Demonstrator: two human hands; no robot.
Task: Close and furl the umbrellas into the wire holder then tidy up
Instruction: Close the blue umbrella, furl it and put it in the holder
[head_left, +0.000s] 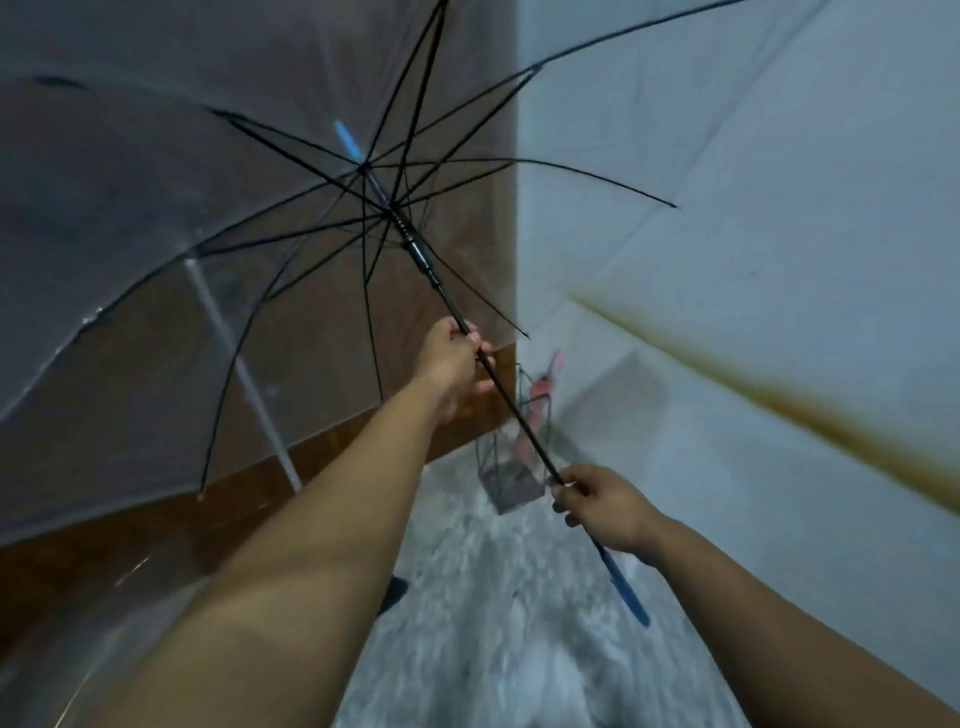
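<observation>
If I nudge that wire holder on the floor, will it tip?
Probably: the wire holder looks thin, open and likely light. It stands tall and narrow, with a pink umbrella leaning in it, so it may be top-heavy.

The umbrella (156, 218) filling the upper left has a clear, glossy plastic canopy on thin black metal ribs. At lower right its handle (631, 597) looks smooth blue plastic. The floor (483, 597) at bottom centre looks speckled grey stone.

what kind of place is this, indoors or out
Probably indoors, a corner of a hallway or entryway: a pale painted wall meets brown wood panelling over a speckled grey floor, and a wire holder for umbrellas stands in the corner.
</observation>
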